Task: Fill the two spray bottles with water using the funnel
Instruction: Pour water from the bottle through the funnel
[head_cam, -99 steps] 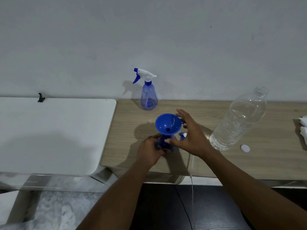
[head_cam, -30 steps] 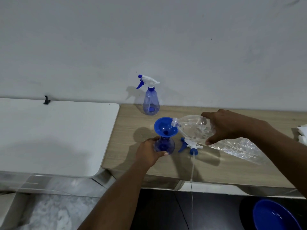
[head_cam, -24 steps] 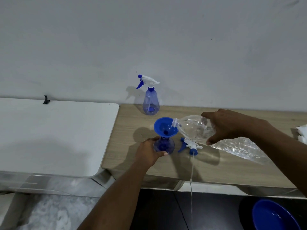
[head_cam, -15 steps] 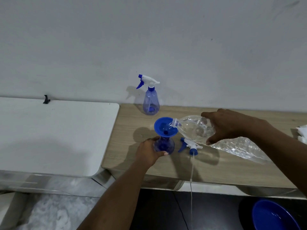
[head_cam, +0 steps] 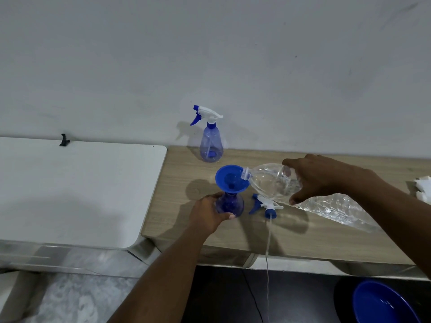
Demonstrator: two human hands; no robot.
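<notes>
On the counter (head_cam: 233, 234), left hand (head_cam: 207, 213) grips funnel-topped spray bottle (head_cam: 229, 203); right hand (head_cam: 319, 178) grips water bottle (head_cam: 275, 183), mouth over blue funnel (head_cam: 231, 179).

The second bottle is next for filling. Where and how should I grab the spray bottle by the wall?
Probably best to grip the spray bottle around its narrow upper body, just below the trigger head. It stands upright against the wall, so come from the front; the wide base would likely fill a hand less securely. The trigger points left, and the funnel stands just in front, so approach slightly from the right.
</notes>
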